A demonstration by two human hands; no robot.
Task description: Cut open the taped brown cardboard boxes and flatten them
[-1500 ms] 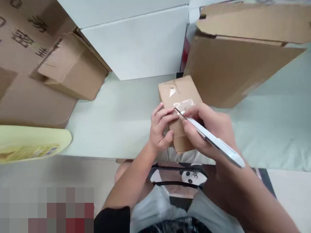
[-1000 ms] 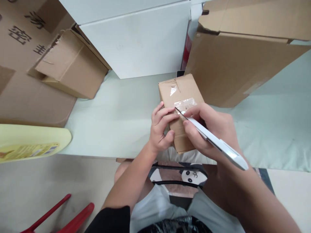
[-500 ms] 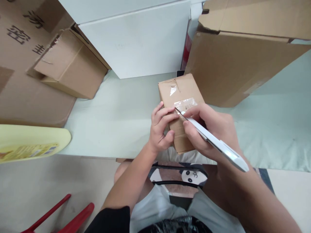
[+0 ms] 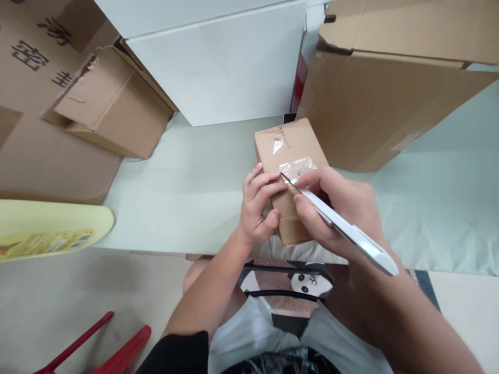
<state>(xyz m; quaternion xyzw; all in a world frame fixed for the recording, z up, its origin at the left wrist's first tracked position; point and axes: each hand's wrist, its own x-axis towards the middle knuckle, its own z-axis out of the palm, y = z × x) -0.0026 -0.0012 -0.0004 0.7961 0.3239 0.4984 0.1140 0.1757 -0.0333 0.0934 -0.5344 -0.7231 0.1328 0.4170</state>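
A small brown cardboard box [image 4: 291, 146] sealed with clear tape sits on the pale green table [image 4: 195, 192], near its front edge. My left hand [image 4: 257, 208] grips the box's left side and holds it steady. My right hand [image 4: 339, 210] holds a white utility knife [image 4: 343, 224] like a pen. The thin blade tip touches the tape on top of the box, just beside my left fingertips.
A large open cardboard box [image 4: 382, 98] stands right behind the small one. A white box [image 4: 218, 62] is at the back centre, brown cartons [image 4: 113, 104] at the left. A yellow object [image 4: 47, 228] lies at the left edge; red plastic legs [image 4: 97, 345] show below.
Hands, knife and box have hardly moved over the last second. Before that the view shifted slightly, bringing the red legs at the lower left into sight.
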